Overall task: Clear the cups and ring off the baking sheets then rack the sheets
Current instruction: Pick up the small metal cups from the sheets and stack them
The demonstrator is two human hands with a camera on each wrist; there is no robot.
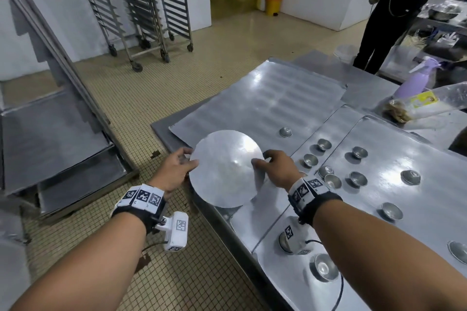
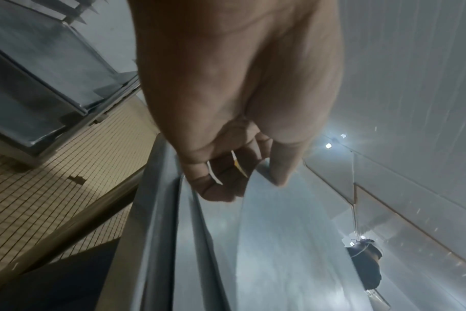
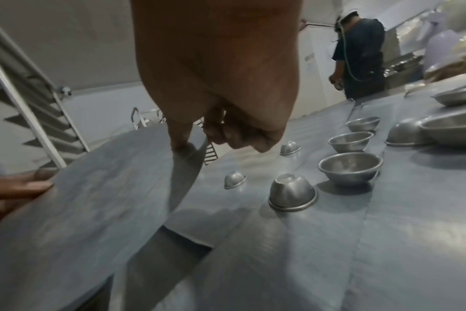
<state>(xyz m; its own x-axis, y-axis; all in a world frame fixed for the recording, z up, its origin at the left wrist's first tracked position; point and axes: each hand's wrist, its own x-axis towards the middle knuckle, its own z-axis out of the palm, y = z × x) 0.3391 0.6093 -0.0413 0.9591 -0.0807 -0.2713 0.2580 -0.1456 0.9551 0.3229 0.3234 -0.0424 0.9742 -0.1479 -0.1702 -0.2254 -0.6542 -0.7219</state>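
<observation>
A round flat metal disc (image 1: 225, 169) is held tilted over the near left corner of the table. My left hand (image 1: 188, 161) grips its left edge, thumb on top and fingers curled beneath (image 2: 248, 178). My right hand (image 1: 260, 160) pinches the right edge, with the thumb on the disc (image 3: 80, 210) and the fingers curled under it (image 3: 213, 145). Several small metal cups (image 1: 324, 144) stand on overlapping baking sheets (image 1: 265, 98); some are upright, and others such as one inverted cup (image 3: 291, 192) are upside down. No ring is visible apart from the disc.
A tray rack (image 1: 50, 134) holding sheets stands at my left across a strip of tiled floor. Wheeled racks (image 1: 141, 7) stand by the far wall. A person (image 1: 394, 7) stands at the table's far end, near a lilac spray bottle (image 1: 414, 81) and a plastic bag (image 1: 417, 106).
</observation>
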